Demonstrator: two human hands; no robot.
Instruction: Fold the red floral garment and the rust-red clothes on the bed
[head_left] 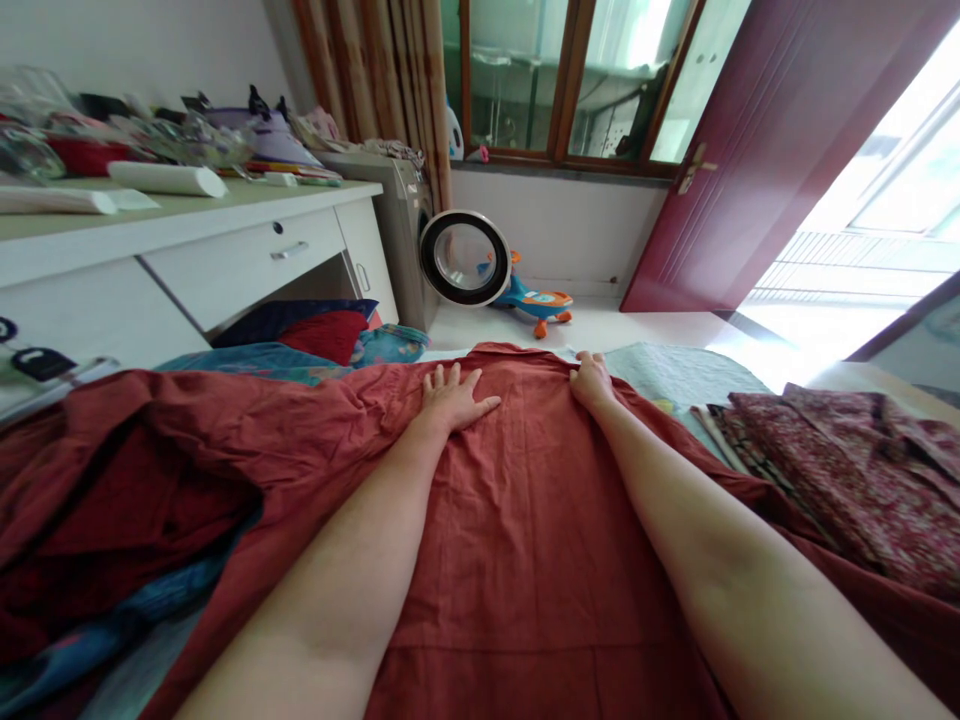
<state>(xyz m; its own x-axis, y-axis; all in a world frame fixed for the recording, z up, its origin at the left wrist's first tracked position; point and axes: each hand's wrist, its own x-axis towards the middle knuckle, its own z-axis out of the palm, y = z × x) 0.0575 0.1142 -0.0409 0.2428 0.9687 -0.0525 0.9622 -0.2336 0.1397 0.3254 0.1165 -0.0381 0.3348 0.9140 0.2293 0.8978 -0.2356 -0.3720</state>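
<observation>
Head view, the only one: a rust-red garment lies spread across the centre and lower frame on a bed, with more of its cloth bunched at the left. Left hand lies flat on the cloth just above frame centre, fingers splayed apart, palm down, pinning nothing but the fabric. Right hand sits at the garment's far edge, centre-right, fingers curled together onto the hem; whether it truly pinches the cloth I cannot tell. Both forearms run up from the bottom edge. Judged step: smoothing and squaring the far edge before a fold. The next move probably needs a firm grip on that edge with both hands and the left-side bunching drawn flat. A dark patterned cloth lies at the right, just beside the garment. At the upper left stands a white desk with clutter on top, behind it a washing machine with its door open, and a toy ride-on on the floor.
</observation>
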